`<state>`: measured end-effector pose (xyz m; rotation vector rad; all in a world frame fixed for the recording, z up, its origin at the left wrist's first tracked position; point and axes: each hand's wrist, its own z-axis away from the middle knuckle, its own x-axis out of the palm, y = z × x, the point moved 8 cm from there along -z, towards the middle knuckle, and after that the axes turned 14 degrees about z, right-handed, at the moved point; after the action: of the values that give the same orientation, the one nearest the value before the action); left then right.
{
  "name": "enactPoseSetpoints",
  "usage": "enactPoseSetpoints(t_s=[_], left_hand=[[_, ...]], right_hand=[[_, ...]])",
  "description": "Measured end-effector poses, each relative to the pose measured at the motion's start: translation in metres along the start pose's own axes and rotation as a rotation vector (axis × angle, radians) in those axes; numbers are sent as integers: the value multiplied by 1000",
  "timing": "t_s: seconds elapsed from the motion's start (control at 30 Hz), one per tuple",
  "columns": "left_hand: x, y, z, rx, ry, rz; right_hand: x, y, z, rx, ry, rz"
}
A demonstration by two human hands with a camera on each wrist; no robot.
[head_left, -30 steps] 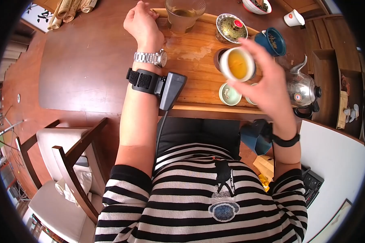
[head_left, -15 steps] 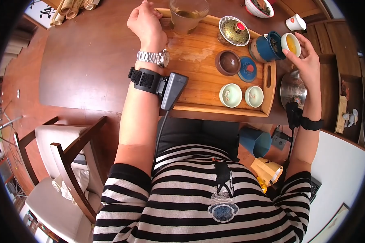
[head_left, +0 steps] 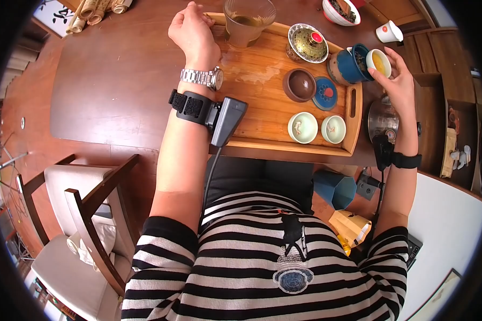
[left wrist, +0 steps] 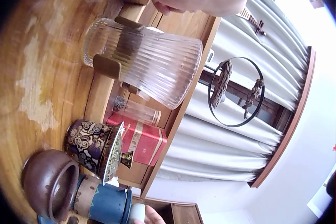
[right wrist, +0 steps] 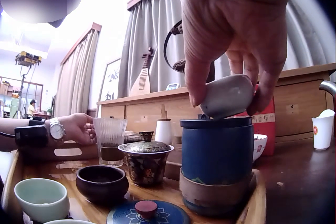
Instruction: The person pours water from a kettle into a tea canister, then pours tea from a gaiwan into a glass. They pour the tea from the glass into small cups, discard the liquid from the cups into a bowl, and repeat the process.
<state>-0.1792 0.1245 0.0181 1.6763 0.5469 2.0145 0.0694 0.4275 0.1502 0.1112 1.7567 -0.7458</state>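
My right hand [head_left: 400, 88] pinches a small white cup [head_left: 379, 63] of yellow tea between thumb and fingers. In the right wrist view the cup [right wrist: 228, 98] tilts right at the rim of a blue tea mug [right wrist: 215, 150] with a brown band. Loose dark leaves show inside that mug in the head view. My left hand [head_left: 193, 37] lies idle at the tray's far left corner, fingers loosely curled and holding nothing. Beside it stands a ribbed glass pitcher [head_left: 247, 33] with some tea in it.
The wooden tray [head_left: 257, 101] also bears a lidded gaiwan [head_left: 308, 44], a brown bowl [head_left: 300, 85], a blue lid [head_left: 325, 95] and two pale green cups [head_left: 302, 128]. Outside it are a metal kettle [head_left: 381, 120], a paper cup [head_left: 389, 32] and a bowl of leaves [head_left: 341, 12].
My right hand has carried the cup from over the tray's middle out to the right, then slightly back left to the blue mug's rim. The left hand stays nearly still.
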Motion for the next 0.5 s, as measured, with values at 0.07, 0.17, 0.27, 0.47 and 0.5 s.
enactPoseSetpoints(t_s=[0.07, 0.17, 0.27, 0.47, 0.5], left_hand=[[0, 1, 0, 8, -8, -4], [1, 2, 0, 14, -4, -13], [1, 1, 1, 9, -7, -7], [-1, 2, -1, 21, 4, -24], [-2, 2, -1, 15, 10, -28]], right_hand=[[0, 4, -2, -10, 4, 48], [2, 9, -4, -26, 10, 117], [1, 6, -4, -30, 20, 162], [-4, 0, -6, -25, 11, 254], [-5, -5, -6, -30, 8, 253]])
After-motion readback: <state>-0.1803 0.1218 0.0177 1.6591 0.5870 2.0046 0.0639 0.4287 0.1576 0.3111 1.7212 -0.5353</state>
